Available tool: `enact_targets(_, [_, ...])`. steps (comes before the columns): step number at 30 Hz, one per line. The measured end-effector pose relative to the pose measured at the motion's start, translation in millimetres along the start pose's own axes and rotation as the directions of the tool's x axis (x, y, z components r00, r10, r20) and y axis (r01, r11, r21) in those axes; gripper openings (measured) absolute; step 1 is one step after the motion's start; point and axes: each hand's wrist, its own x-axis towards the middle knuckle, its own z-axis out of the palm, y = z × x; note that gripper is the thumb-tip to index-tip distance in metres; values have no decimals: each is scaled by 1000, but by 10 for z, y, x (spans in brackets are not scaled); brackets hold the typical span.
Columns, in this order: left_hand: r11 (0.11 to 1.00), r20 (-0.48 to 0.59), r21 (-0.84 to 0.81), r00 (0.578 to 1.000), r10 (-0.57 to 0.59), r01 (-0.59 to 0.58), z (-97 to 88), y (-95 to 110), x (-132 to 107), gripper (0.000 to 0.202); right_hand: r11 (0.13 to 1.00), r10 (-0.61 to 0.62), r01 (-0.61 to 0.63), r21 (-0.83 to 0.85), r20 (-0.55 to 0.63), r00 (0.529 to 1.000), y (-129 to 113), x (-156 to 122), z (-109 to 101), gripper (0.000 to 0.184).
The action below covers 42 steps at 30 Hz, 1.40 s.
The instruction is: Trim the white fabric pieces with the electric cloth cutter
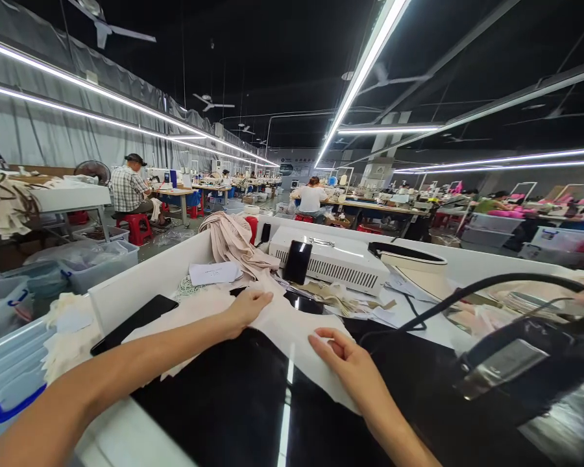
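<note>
A pale cream piece of fabric lies spread on a glossy black work surface. My left hand rests on the fabric's far left part, fingers curled down onto the cloth. My right hand lies on the near right part of the same piece, fingers bent and pressing its edge. A beige folded garment stack hangs over the white table wall behind my left hand.
A white box-shaped machine with a black phone leaning on it stands behind the fabric. A black lamp arm and head reach in from the right. Another phone lies at left. Blue plastic bins stand left. Seated workers are beyond.
</note>
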Motion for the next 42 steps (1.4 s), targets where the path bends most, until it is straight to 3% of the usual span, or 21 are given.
enact_targets(4, [989,-61,145,998,28,-19,50,131,388,35,1000,10,-11,-9,-156,988,113,305,-194,72])
enact_targets(10, [957,-89,291,995,37,-10,119,44,614,41,991,-69,34,-130,-275,959,252,742,-301,68])
enact_targets(18, [910,-59,410,998,-38,58,91,-126,632,35,930,-166,70,-361,-244,955,550,974,-231,46])
enact_targets(22, [897,-40,433,996,-82,91,83,-110,607,33,865,-255,126,-487,-209,944,676,990,-278,37])
enact_targets(27, [897,-46,434,997,-70,83,32,2,582,32,761,-392,250,-598,-117,912,718,964,-281,40])
enact_targets(31, [881,-66,473,998,-1,32,-241,181,524,36,693,-456,369,-619,20,890,735,870,-183,38])
enact_targets(36, [777,-90,628,996,29,34,-874,371,229,37,653,-467,430,-624,114,877,733,796,-138,40])
enact_targets(39, [667,-108,742,994,17,69,-1172,351,-32,37,661,-478,447,-602,121,870,683,784,-125,44])
enact_targets(42, [568,-122,818,992,7,97,-1279,238,-215,37,681,-485,473,-559,140,863,597,722,-58,46])
